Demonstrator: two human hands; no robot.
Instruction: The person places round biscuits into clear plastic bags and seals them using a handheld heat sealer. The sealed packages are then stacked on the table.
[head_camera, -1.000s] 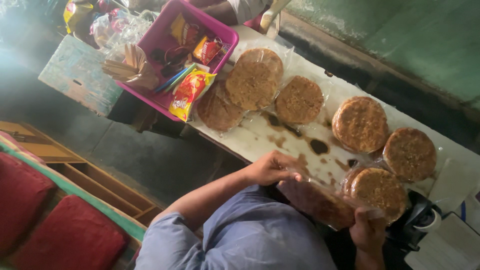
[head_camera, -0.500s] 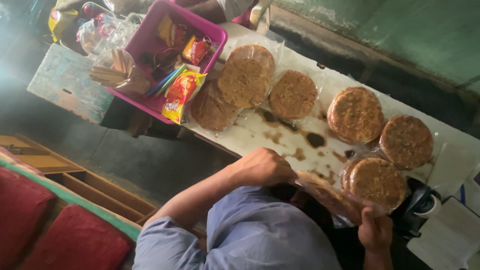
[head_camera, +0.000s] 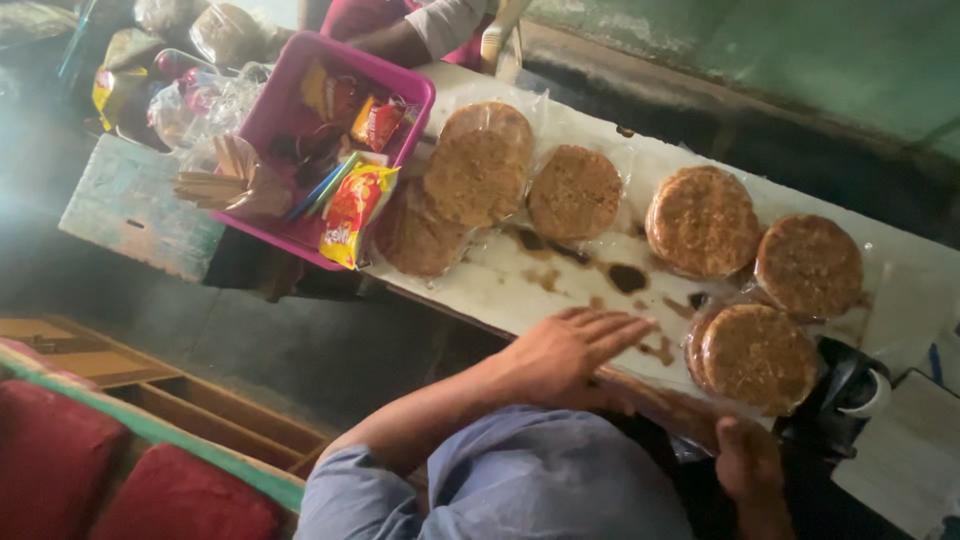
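My left hand lies flat with fingers spread on a brown, plastic-wrapped flat packet at the near edge of the white table. My right hand is closed around the right end of the same packet, just below a wrapped round brown disc. More wrapped discs lie along the table: two at the right, one in the middle, and a stack at the left. Dark sticky stains mark the table between them.
A pink basket with snack packets, one of them yellow, stands at the table's left end. Another person's arm is behind it. A pale green board, a wooden frame, red cushions and a black object surround me.
My left hand has opened from a curled grip to flat with spread fingers on the packet. The packet has come down to the table edge. The view has shifted slightly.
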